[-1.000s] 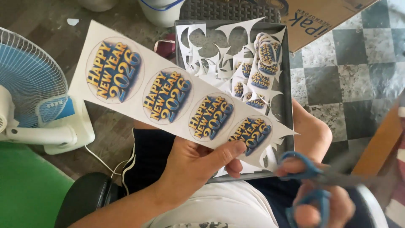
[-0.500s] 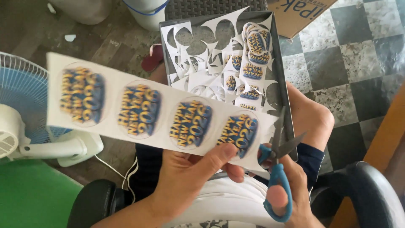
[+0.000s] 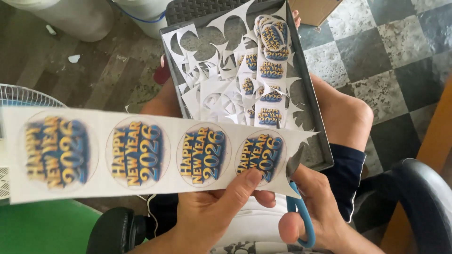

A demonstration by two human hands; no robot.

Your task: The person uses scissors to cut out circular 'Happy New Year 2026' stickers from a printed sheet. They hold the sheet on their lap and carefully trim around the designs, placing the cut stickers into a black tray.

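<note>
The left hand (image 3: 214,214) comes up from the bottom edge, palm toward the camera, thumb laid flat across the front of a long white strip of round printed stickers (image 3: 150,153). The thumb tip presses on the lower edge of the rightmost sticker, and the other fingers curl behind the paper, so the hand is pinching the strip near its right end. The strip runs out to the left of that hand, nearly level, and passes off the left edge of the view; its far-left sticker is blurred.

The right hand (image 3: 320,211) sits just right of the left one, wrist cut off by the bottom edge. Its thumb goes through one loop of blue-handled scissors (image 3: 301,214) and the fingers wrap the other side, closed around the handles. The grey blades reach up to the strip's jagged right end; most of the blades lie behind the paper, so how far apart they stand cannot be told.

Beyond both hands, resting on the person's knees, is a dark grey tray (image 3: 313,106) holding white paper offcuts (image 3: 212,89) and a column of cut-out stickers (image 3: 271,70).
</note>
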